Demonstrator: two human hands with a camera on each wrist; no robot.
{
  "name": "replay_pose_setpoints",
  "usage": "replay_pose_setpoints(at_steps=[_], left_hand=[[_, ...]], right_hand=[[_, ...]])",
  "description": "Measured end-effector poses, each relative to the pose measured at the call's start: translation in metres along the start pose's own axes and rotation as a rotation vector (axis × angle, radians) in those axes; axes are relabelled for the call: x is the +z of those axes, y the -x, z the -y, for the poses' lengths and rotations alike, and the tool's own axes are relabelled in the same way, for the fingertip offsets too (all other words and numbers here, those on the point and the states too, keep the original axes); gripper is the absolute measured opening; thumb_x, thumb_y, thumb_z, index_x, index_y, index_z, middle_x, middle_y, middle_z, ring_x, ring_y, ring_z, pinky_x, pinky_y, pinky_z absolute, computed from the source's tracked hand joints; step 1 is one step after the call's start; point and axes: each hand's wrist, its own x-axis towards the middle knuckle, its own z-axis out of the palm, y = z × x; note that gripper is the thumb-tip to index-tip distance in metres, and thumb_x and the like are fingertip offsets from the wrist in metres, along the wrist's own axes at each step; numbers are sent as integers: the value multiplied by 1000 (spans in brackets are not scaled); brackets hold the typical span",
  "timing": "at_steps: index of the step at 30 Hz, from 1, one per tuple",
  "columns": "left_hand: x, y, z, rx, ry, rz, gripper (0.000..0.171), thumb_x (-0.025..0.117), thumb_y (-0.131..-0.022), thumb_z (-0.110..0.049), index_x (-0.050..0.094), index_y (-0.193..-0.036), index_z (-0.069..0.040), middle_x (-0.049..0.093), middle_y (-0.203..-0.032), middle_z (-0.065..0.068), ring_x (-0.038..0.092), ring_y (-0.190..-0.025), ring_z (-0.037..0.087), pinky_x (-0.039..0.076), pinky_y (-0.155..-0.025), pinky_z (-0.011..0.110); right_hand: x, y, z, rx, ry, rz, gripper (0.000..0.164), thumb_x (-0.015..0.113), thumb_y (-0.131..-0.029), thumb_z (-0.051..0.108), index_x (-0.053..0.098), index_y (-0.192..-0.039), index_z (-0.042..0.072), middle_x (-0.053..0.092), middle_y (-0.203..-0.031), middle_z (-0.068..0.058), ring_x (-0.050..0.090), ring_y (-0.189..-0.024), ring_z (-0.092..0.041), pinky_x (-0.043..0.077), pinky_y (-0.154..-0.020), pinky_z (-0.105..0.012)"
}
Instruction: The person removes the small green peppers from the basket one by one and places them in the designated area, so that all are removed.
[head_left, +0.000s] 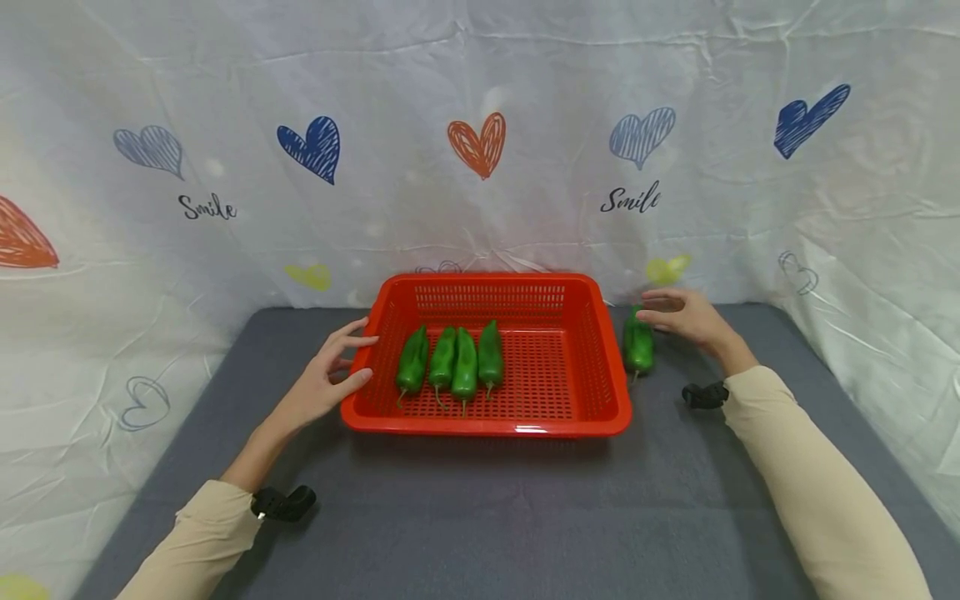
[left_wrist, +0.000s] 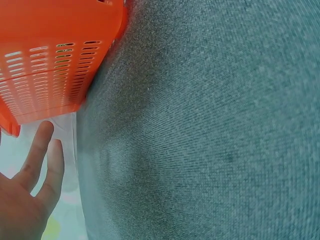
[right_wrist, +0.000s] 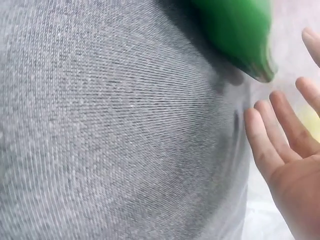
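A red plastic basket (head_left: 525, 427) holds several green peppers (head_left: 465, 367) lying side by side in its left half, stems toward the person. My left hand (head_left: 330, 371) is at the basket's left rim, fingers spread and fairly straight; in the left wrist view two fingers (left_wrist: 39, 155) extend beside the basket's slotted wall (left_wrist: 50, 75). To the right of the basket, another green pepper (head_left: 638, 346) lies on the cloth. My right hand (head_left: 690, 321) reaches over its far end. Seen from the right wrist, the fingers (right_wrist: 262, 145) are extended and apart from the pepper's tip (right_wrist: 262, 70).
Grey cloth (head_left: 480, 517) covers the table under the basket. A white curtain (head_left: 397, 217) printed with hearts and "Smile" hangs close behind the basket and along both sides. Black straps (head_left: 285, 503) with small devices are worn on both wrists.
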Motion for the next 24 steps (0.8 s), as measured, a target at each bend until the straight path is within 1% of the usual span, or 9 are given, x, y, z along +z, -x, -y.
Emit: replay_pose_setpoints(at_steps=[3,5,10,12,15,18,22,24], left_hand=[[0,0,0,1,8,1,48,63,-98,0,52,-145,-4,22,-164,11,64,-103,36,53,-85,40],[0,0,0,-2,14,4,48,63,-98,0,52,-145,-4,21,-164,10,64,-104,36,53,-86,37],[-2,1,2,-16,21,2,47,64,-98,-1,53,-144,-4,23,-163,9,62,-107,36,54,-86,36],[-2,1,2,-19,28,-2,47,64,-98,0,54,-144,-4,23,-163,9,61,-108,36,55,-84,35],[-3,1,3,-28,46,-4,47,64,-98,0,54,-143,-4,23,-163,7,61,-108,36,55,-83,33],[-3,0,3,-19,60,-2,47,64,-98,1,54,-143,-3,23,-163,8,61,-107,38,56,-82,33],[-1,-1,5,-21,68,-3,47,64,-98,0,53,-144,-4,22,-163,8,63,-106,37,55,-83,33],[0,-1,5,-24,67,-5,47,64,-98,0,53,-144,-5,22,-163,7,63,-105,36,55,-83,33]], right_hand=[[-1,4,6,7,-17,-22,65,72,-98,27,47,-146,-8,49,-144,-30,61,-105,-8,50,-96,-43],[-1,8,9,8,-35,-39,64,71,-98,27,46,-146,-8,48,-145,-30,60,-108,-10,49,-97,-43],[0,14,18,-2,-116,-64,63,70,-99,25,44,-147,-8,46,-146,-27,60,-109,-7,47,-99,-44],[1,16,22,-14,-149,-68,63,71,-99,24,45,-146,-8,47,-146,-26,60,-109,-6,47,-98,-42],[5,20,30,-39,-182,-67,63,71,-98,24,45,-145,-9,48,-144,-26,61,-112,-10,48,-97,-39],[8,25,40,-57,-219,-67,62,71,-98,22,46,-144,-10,50,-141,-25,62,-114,-16,49,-95,-38],[12,27,53,-70,-280,-64,58,72,-97,19,48,-142,-10,55,-135,-21,62,-115,-23,48,-97,-42],[13,27,60,-74,-295,-60,58,73,-97,18,49,-141,-10,57,-133,-17,62,-115,-22,47,-97,-43]])
